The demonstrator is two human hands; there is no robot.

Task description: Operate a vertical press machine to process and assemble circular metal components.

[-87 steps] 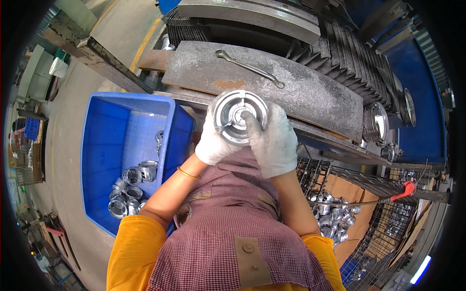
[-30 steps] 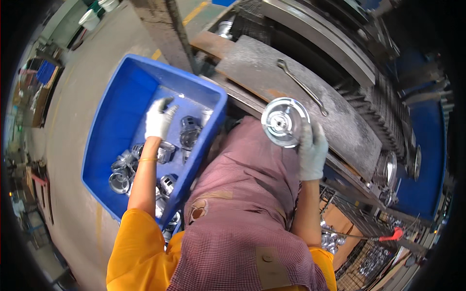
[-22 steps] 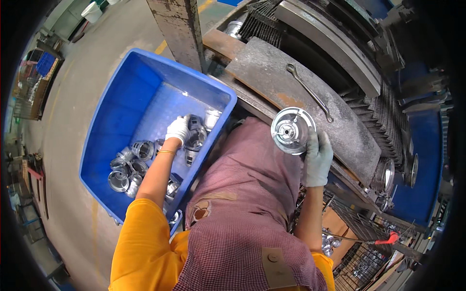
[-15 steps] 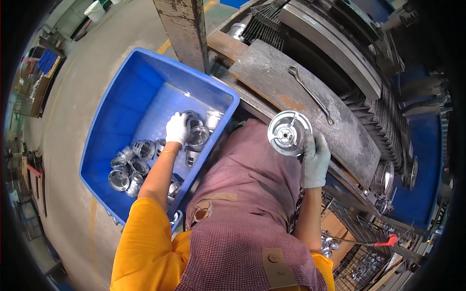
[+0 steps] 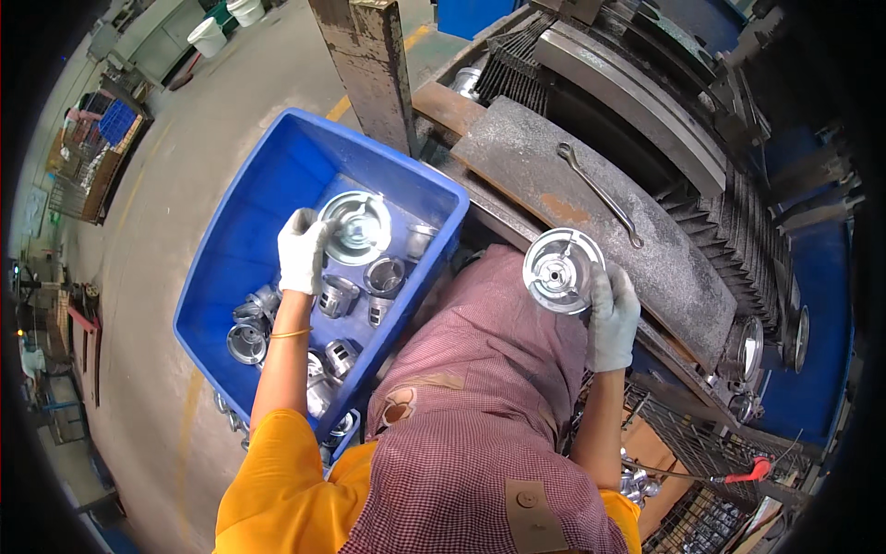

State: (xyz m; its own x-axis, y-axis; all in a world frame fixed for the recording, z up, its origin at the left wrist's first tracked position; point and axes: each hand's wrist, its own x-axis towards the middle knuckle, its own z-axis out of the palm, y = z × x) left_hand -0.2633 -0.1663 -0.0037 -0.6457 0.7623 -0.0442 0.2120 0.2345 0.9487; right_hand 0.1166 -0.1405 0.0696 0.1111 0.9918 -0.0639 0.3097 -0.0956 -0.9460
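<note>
My left hand [image 5: 303, 251], in a white glove, grips the rim of a shiny round metal casting [image 5: 358, 228] above the blue bin [image 5: 198, 268]. Several cup-shaped metal castings [image 5: 339, 296] with side openings lie on the bin's floor below it. To the right, in front of the machine table, my gloved right hand [image 5: 613, 319] is closed on the edge of a round metal housing [image 5: 563, 270]. Its open face is turned up, showing a central hub with a hole and spokes around it. Part of that hand's fingers is hidden behind the housing.
A double-ended wrench [image 5: 600, 196] lies on the grey metal table [image 5: 517, 152] to the right. A worn post [image 5: 369, 78] rises beyond the bin. Wire baskets with metal parts [image 5: 706, 526] stand at lower right, near a red-handled lever [image 5: 748, 471].
My left hand has come up from among the castings in the bin with one round casting in its grip. My right hand still holds the housing in much the same place.
</note>
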